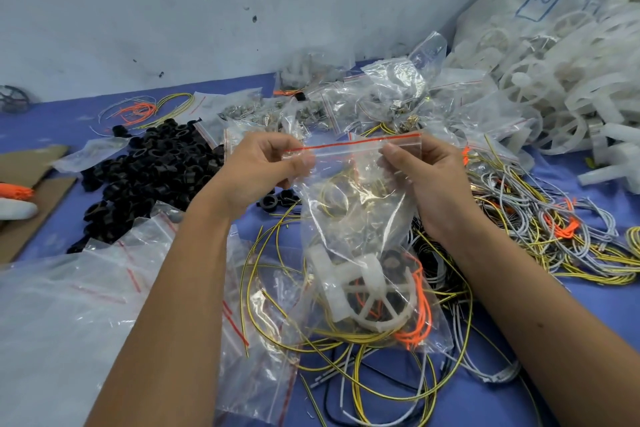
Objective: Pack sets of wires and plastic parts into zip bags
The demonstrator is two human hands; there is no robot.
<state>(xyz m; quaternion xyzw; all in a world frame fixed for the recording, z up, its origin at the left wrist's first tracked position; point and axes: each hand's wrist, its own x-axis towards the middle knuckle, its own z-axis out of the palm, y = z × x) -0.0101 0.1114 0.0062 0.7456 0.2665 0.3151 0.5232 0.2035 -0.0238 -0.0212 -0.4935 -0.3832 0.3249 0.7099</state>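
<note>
A clear zip bag (353,218) with a red strip along its top hangs between my two hands above the blue table. My left hand (263,170) pinches the left end of its zip strip and my right hand (426,177) pinches the right end. At the bottom of the bag lie a white plastic wheel-shaped part (367,291), a small black ring, yellow wires and orange wires (415,329). Loose yellow, white and black wires (381,385) lie on the table under the bag.
A heap of black plastic rings (152,170) lies at the left. Empty zip bags (104,288) spread at the lower left. Filled bags (363,97) pile up at the back. White plastic wheels (554,87) spill from a sack at the right, beside tangled wires (554,229).
</note>
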